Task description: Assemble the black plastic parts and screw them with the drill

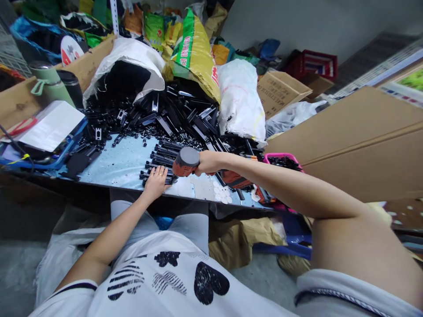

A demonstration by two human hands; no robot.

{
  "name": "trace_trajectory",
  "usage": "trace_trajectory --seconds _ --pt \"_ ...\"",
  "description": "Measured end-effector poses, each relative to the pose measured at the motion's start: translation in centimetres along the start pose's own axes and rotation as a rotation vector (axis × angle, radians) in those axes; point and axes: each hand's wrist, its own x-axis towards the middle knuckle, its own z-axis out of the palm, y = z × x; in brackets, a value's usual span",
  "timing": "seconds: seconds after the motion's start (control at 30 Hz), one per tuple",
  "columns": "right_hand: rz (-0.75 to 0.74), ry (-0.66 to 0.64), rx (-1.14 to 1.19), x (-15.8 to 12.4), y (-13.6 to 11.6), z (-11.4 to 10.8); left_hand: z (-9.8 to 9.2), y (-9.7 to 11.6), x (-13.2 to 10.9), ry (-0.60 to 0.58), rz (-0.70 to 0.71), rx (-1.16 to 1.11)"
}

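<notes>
My right hand [211, 162] is wrapped round the grip of an orange and grey cordless drill [185, 164]. The drill's nose points left and down, over a row of long black plastic parts [165, 154] laid side by side near the table's front edge. My left hand [156, 182] lies flat on the near end of that row, fingers stretched out and touching the parts. Where the drill's tip meets the row is hidden from view. Small screws [175, 137] and loose black pieces [198, 121] are heaped just behind the row.
Open sacks, one white [132, 53] and one yellow-green [198, 53], spill black parts onto the blue tabletop [115, 163]. A blue tray [62, 158] and a green flask [53, 83] stand left. A pink basket [280, 155] and large cardboard [357, 145] stand right.
</notes>
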Motion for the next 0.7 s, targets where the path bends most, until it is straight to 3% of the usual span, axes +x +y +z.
trace_trajectory --seconds 0.23,0.37,0.47,0.57,0.7 --pt "-0.036 0.000 -0.018 1.2 -1.3 0.7 0.6 -0.1 0.2 0.039 0.042 0.016" --pt "-0.051 0.075 0.113 -0.1 0.7 2.1 0.8 -0.4 0.4 0.089 0.084 0.039" --pt "-0.085 0.168 0.296 -2.2 4.6 4.9 0.9 -0.4 0.4 0.129 0.108 0.035" --pt "-0.099 0.278 0.578 -4.1 10.4 7.6 1.0 0.2 0.4 0.171 0.154 -0.013" --pt "0.071 0.665 0.826 -5.2 19.2 8.9 1.6 1.6 0.7 0.306 0.124 -0.140"
